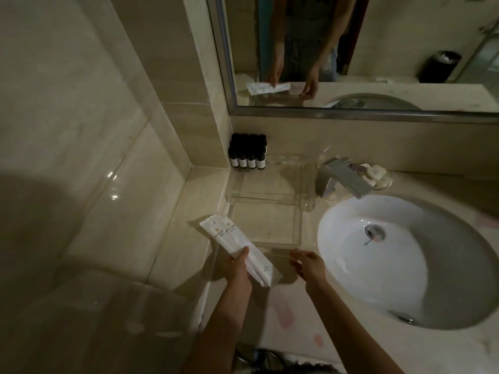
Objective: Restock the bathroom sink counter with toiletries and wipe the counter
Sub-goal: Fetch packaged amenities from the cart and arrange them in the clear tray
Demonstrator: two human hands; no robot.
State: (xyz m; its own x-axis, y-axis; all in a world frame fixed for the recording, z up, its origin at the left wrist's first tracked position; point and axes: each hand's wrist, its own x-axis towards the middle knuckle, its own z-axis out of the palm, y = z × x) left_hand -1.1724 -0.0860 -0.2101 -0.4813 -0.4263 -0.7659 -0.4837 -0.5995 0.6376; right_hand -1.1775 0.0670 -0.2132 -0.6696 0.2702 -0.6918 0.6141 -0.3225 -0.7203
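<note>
My left hand (239,268) grips a bundle of long white toiletry packets (235,245), held slanted over the counter's left side. A clear acrylic tray (266,228) lies on the beige counter (283,309) in front of a second, taller clear acrylic stand (270,184). My right hand (307,265) touches the near edge of the front tray with its fingers loosely bent; whether it pinches the edge I cannot tell. Several small dark bottles (248,155) with white labels stand in the back left corner.
A white oval sink basin (399,255) fills the counter's right side, with a chrome faucet (343,178) behind it and a dish of pale soaps (376,175). The mirror (378,49) above reflects my arms. Tiled wall (94,130) closes the left.
</note>
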